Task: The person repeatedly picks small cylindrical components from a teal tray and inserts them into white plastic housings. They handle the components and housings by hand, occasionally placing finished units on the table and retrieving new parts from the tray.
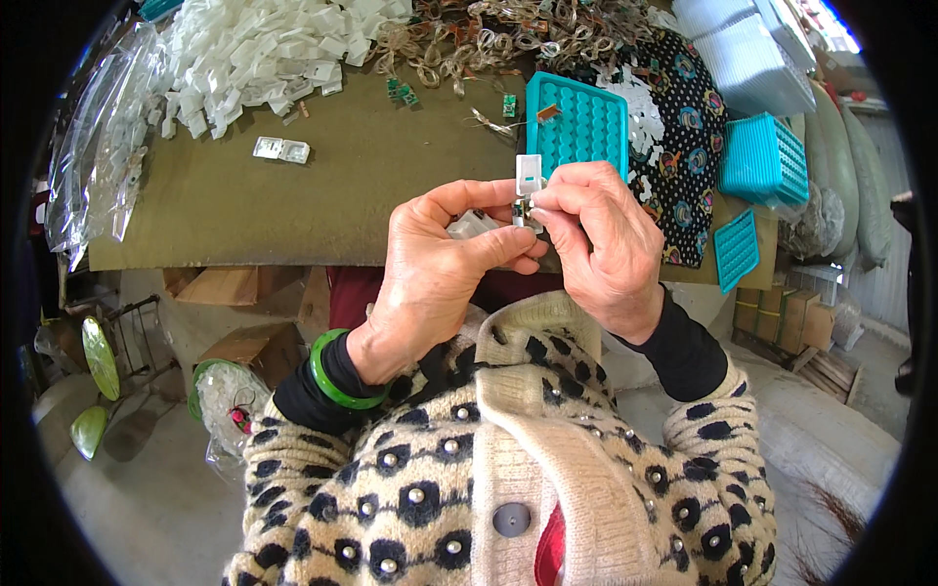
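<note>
Near the table's front edge, my left hand holds a small white plastic case with its lid swung up. Other whitish plastic pieces sit in the same palm. My right hand pinches at the lower part of the case, where a small dark part shows between the fingertips; its kind is hidden. Just beyond the hands lies a teal tray with rows of round hollows. A small brown-orange piece rests on its left edge.
A heap of white plastic cases covers the back left, with one opened case in front. Coiled thin wires lie at the back, near small green circuit boards. Stacked teal trays stand right of a patterned dark cloth.
</note>
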The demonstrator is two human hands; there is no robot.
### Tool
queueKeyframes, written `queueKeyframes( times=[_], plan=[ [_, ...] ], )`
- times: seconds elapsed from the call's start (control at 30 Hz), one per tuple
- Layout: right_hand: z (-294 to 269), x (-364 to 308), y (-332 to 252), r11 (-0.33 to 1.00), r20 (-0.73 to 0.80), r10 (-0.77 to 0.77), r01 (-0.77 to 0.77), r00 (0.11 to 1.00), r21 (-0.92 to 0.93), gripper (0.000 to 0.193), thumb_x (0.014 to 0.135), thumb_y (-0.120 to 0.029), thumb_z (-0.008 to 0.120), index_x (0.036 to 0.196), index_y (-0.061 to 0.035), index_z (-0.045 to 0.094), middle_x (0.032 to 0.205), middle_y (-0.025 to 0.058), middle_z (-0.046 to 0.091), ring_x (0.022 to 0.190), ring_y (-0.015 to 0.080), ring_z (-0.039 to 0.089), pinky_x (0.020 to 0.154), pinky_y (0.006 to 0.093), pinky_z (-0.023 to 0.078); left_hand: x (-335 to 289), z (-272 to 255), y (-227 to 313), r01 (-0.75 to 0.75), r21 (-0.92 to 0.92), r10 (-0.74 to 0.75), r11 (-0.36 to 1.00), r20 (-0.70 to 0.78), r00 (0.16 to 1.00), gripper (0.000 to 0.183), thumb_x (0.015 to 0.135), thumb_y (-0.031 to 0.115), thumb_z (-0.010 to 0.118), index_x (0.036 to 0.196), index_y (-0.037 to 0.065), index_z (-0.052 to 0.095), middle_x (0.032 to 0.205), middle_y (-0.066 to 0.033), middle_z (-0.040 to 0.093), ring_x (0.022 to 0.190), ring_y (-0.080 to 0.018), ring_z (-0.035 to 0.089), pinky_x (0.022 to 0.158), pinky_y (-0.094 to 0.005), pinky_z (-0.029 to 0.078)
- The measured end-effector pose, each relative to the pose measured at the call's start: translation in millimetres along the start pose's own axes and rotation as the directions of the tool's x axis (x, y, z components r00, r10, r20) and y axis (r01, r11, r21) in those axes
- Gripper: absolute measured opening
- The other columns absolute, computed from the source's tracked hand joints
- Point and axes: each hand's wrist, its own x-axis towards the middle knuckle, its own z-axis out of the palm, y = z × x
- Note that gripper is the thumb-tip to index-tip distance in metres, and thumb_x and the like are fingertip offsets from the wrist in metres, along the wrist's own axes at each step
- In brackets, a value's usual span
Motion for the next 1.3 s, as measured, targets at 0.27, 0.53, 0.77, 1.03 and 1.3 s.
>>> queueKeyframes(
  times=[0.27,0.53,0.77,1.03,1.3],
  plan=[
    [-5,2,3,0.992,0.091,0.044,-0.054,0.995,0.112,0.017,0.080,0.008,0.069,0.093,-0.0007,0.063,0.092,0.0124,0.062,0.079,0.0238,0.063,0.067,0.0316,0.053,1,-2,0,0.018,-0.022,-0.018,1.000,-0.012,1.000,0.026,0.085,-0.007,0.069,0.110,-0.006,0.063,0.088,-0.0113,0.067,0.074,-0.0212,0.071,0.063,-0.0308,0.061],
    [0,5,21,0.959,0.090,-0.048,0.071,0.995,-0.274,0.018,0.074,0.000,0.072,0.089,-0.0011,0.064,0.087,0.0079,0.055,0.080,0.0243,0.059,0.067,0.0359,0.048,4,-8,8,0.072,-0.066,-0.074,0.995,-0.033,0.997,0.013,0.086,0.002,0.068,0.097,0.000,0.061,0.079,-0.0060,0.065,0.057,-0.0131,0.060,0.046,-0.0237,0.046],
    [1,6,26,0.914,0.223,-0.053,0.137,0.973,-0.382,0.014,0.073,-0.001,0.069,0.086,-0.0025,0.063,0.087,0.0065,0.054,0.081,0.0237,0.056,0.068,0.0355,0.044,9,-15,8,-0.005,-0.138,0.011,0.990,0.049,0.999,0.022,0.093,0.008,0.063,0.113,-0.001,0.062,0.105,-0.0150,0.070,0.081,-0.0202,0.071,0.057,-0.0246,0.054],
    [-2,8,14,0.997,-0.003,0.066,-0.066,0.998,0.029,0.014,0.081,0.004,0.070,0.093,-0.0006,0.064,0.087,0.0107,0.059,0.076,0.0261,0.061,0.065,0.0349,0.050,12,-23,4,0.022,-0.215,0.004,0.976,0.121,0.993,0.029,0.095,0.007,0.061,0.123,0.000,0.059,0.114,-0.0176,0.067,0.099,-0.0255,0.071,0.059,-0.0256,0.056],
    [11,8,6,0.997,-0.144,-0.077,0.072,0.987,-0.041,0.022,0.075,0.005,0.073,0.094,-0.0006,0.063,0.089,0.0105,0.060,0.076,0.0264,0.060,0.064,0.0348,0.049,11,-22,-1,0.037,-0.298,0.002,0.954,0.132,0.991,0.023,0.092,0.001,0.064,0.115,0.000,0.062,0.098,-0.0121,0.069,0.091,-0.0260,0.072,0.056,-0.0278,0.055]
  ],
)
